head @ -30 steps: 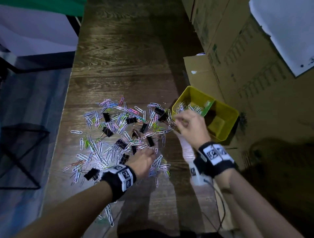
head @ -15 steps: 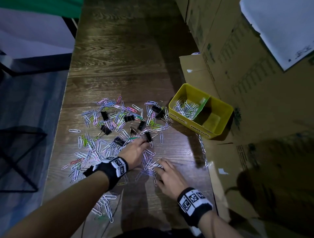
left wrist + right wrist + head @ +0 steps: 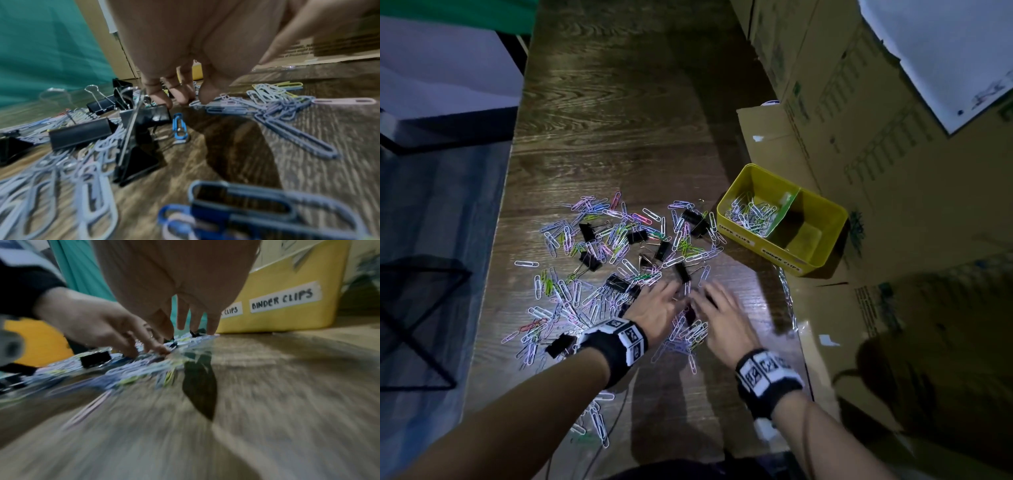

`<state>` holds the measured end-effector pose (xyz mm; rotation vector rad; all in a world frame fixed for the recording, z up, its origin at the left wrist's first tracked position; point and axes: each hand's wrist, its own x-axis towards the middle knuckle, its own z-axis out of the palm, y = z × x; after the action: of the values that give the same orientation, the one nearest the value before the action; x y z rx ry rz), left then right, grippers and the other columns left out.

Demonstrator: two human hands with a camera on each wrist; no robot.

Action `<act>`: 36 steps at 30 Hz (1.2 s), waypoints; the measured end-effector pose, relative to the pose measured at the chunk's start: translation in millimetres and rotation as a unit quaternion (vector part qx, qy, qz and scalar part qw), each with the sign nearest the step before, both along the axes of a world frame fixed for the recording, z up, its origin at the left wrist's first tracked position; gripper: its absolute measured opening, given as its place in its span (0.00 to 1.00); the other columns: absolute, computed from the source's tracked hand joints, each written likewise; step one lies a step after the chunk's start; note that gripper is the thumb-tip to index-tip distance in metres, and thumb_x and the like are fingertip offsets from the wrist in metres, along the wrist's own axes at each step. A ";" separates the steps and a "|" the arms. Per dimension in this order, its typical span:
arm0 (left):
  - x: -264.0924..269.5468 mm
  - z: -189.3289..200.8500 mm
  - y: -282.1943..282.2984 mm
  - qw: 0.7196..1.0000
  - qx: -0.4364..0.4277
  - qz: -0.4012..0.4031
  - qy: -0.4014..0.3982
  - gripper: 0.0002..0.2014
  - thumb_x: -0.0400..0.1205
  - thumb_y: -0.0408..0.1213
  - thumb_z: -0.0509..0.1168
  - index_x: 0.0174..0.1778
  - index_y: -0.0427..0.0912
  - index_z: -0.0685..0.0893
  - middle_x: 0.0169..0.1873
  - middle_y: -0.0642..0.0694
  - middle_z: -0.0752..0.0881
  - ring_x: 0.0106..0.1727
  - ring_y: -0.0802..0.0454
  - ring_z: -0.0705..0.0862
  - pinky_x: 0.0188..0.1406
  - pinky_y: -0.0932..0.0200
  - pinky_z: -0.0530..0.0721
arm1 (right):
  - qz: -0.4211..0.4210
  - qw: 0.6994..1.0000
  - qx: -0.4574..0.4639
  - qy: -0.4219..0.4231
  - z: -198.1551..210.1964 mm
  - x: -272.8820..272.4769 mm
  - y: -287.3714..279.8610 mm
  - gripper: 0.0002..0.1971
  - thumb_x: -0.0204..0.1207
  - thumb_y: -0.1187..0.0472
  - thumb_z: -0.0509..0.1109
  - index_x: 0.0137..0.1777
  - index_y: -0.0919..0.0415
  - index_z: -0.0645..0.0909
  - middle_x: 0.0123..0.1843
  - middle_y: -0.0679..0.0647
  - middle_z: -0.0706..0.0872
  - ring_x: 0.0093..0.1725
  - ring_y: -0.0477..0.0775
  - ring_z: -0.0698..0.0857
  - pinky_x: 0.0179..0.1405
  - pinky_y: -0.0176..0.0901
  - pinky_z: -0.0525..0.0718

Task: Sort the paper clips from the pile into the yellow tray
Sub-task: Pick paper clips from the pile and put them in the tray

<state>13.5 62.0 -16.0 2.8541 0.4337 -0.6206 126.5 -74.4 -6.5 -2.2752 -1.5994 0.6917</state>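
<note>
Paper clips (image 3: 690, 334): lower centre, between both hands, long axes mixed.
Left hand (image 3: 654, 313): fingers spread, touching pile.
Right hand (image 3: 726, 320): equally near, released.
Yellow tray (image 3: 835, 236): upper right.

Both forearms are bare, with no sleeves. Each wrist wears a black band (image 3: 619, 346) carrying white squares printed with black coded markers; the right wrist's band (image 3: 768, 378) looks the same.
</note>
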 end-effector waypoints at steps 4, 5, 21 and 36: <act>-12.5 -5.0 2.1 0.999 -0.019 -0.027 -0.021 0.35 0.79 0.49 0.24 0.76 0.54 0.66 0.75 0.42 0.63 0.72 0.44 0.63 0.63 0.41 0.66 | 0.105 0.983 -0.128 -0.077 3.9 19.3 45.5 0.37 0.78 0.63 0.63 0.84 0.52 0.49 0.86 0.50 0.44 0.84 0.58 0.40 0.80 0.69 0.38; -15.7 -4.8 1.9 0.998 -0.018 -0.051 -0.027 0.33 0.80 0.49 0.26 0.75 0.55 0.68 0.75 0.43 0.64 0.71 0.44 0.64 0.63 0.42 0.66 | 0.120 0.977 -0.155 -0.080 2.4 21.8 52.0 0.38 0.78 0.60 0.64 0.84 0.53 0.48 0.86 0.51 0.45 0.84 0.59 0.41 0.79 0.71 0.38; -29.6 -22.3 -31.5 1.000 -0.016 -0.005 0.012 0.38 0.70 0.62 0.64 0.71 0.42 0.68 0.65 0.40 0.74 0.63 0.40 0.74 0.60 0.43 0.79 | 0.027 0.993 -0.110 -0.029 -15.3 -28.7 -23.5 0.43 0.68 0.43 0.74 0.79 0.55 0.59 0.76 0.57 0.63 0.75 0.59 0.62 0.75 0.51 0.66; -36.5 1.1 -29.0 0.983 -0.114 -0.013 -0.144 0.16 0.71 0.45 0.56 0.34 0.43 0.88 0.34 0.49 0.89 0.36 0.50 0.86 0.39 0.60 0.81 | -0.010 0.998 -0.046 0.050 -18.1 -25.3 -14.9 0.18 0.71 0.69 0.67 0.61 0.62 0.84 0.65 0.57 0.82 0.65 0.62 0.79 0.61 0.49 0.81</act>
<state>-23.0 33.0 -14.8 2.6739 0.2597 -0.2353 101.2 -89.3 -24.6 -2.2785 -1.5257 0.8761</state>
